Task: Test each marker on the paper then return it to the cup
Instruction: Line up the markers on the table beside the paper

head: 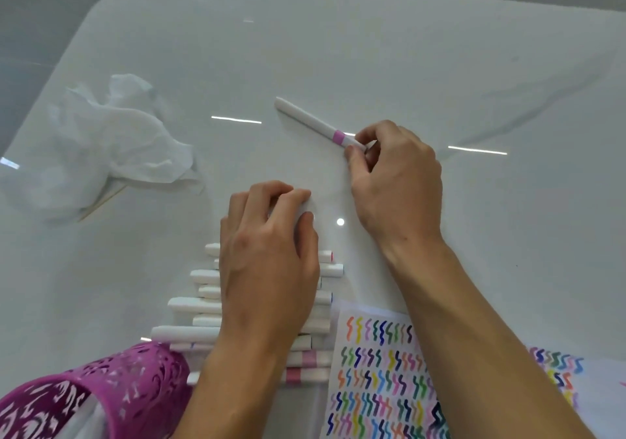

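A white marker with a pink band (313, 121) lies on the white table, its far end pointing up-left. My right hand (394, 181) pinches its near end between thumb and fingers. My left hand (271, 252) lies over a row of several white markers (189, 303), its fingers curled around something white; I cannot tell what. The test paper (382, 381), covered in coloured squiggles, lies at the lower right under my right forearm. The purple patterned cup (111, 391) lies on its side at the lower left.
A crumpled white tissue (111, 143) sits at the left with a thin wooden stick (101, 201) under it. A second sheet with squiggles (562, 371) shows at the right edge. The table's far edge curves along the top.
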